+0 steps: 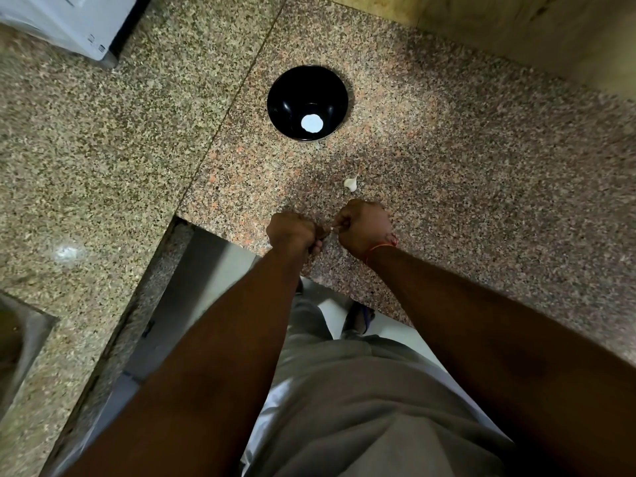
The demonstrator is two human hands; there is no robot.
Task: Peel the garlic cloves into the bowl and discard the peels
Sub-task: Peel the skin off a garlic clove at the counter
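A black bowl (pixel 307 102) stands on the granite counter (pixel 447 149), with a bright white round patch at its bottom. One unpeeled garlic clove (pixel 350 183) lies on the counter between the bowl and my hands. My left hand (pixel 292 232) and my right hand (pixel 363 227) are close together over the counter's front edge, both with curled fingers. A small pale bit of a garlic clove (pixel 333 228) shows between them, pinched at my right fingertips; my left fingers curl right beside it. Most of that clove is hidden.
The counter bends in an L, with a lower grey-green granite part (pixel 103 166) to the left. A white appliance (pixel 69 22) stands at the far left corner. A wooden wall panel (pixel 533 29) runs along the back right. Floor and my feet show below the edge.
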